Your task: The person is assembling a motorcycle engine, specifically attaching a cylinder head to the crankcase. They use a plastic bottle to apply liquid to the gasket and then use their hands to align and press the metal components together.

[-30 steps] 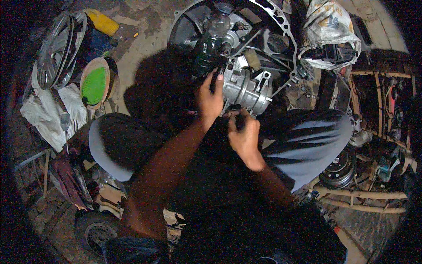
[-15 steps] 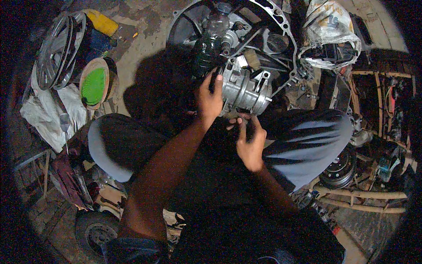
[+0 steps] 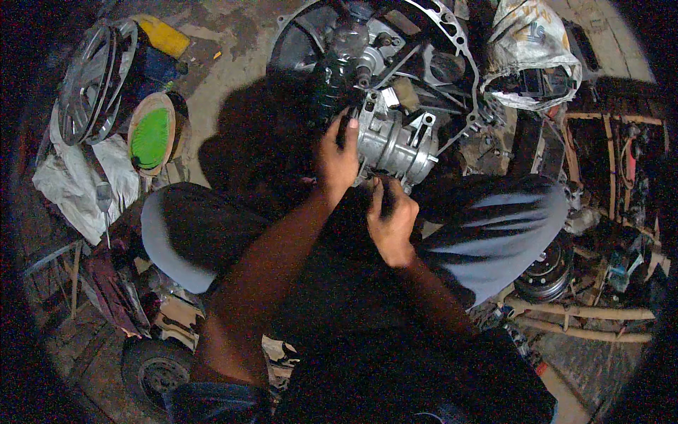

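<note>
In front of me is a silver cylindrical metal housing with bolt lugs, which looks like a car air-conditioning compressor (image 3: 395,146). My left hand (image 3: 337,155) grips its left end, with the thumb along the edge. Close against its lower side is my right hand (image 3: 393,220), with thumb and fingers drawn together. Whatever those fingertips may hold is hidden or too small to make out. Just past the compressor lies a small block with white and tan parts, perhaps a brush (image 3: 405,94).
Beyond the compressor lies a large round metal casing (image 3: 462,67) with a clear plastic bottle (image 3: 346,42) standing over it. A white sack (image 3: 530,39) is at far right. To the left are wheel covers (image 3: 92,85), a green-filled round container (image 3: 152,138) and a screwdriver (image 3: 104,198).
My right hand has shifted slightly left and up along the compressor's lower side, its fingers now closer together. The left hand and compressor stay in place.
</note>
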The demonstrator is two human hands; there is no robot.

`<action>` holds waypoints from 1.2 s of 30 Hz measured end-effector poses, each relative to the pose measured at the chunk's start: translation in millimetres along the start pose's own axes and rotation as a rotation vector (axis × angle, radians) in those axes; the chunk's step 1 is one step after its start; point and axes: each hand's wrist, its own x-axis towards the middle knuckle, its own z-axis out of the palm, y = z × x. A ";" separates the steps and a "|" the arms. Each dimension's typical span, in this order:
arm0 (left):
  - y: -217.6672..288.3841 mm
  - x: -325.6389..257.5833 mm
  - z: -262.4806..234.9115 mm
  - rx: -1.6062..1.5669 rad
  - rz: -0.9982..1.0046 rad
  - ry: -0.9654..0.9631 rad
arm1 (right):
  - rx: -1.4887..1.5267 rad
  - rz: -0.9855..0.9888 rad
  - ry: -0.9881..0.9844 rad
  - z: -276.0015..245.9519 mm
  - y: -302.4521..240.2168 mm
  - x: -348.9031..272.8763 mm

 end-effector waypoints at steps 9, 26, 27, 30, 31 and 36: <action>-9.5 3.4 2.9 -0.046 0.054 0.000 | 0.016 0.032 -0.033 -6.1 9.0 0.6; -14.8 5.2 3.8 0.028 0.160 0.021 | -0.158 -0.037 -0.193 -14.5 -16.8 11.5; -14.6 5.2 4.6 0.029 0.156 0.015 | -0.182 -0.022 -0.204 -17.8 -17.6 15.4; -14.5 3.5 -0.3 0.048 0.087 -0.005 | -0.196 0.063 -0.306 -30.5 -20.7 32.7; -16.1 4.3 1.8 0.024 0.078 -0.006 | -0.232 0.028 -0.287 -26.1 -18.4 29.1; -13.3 3.3 2.6 0.027 0.070 0.015 | -0.102 0.066 -0.322 -30.8 -9.6 28.9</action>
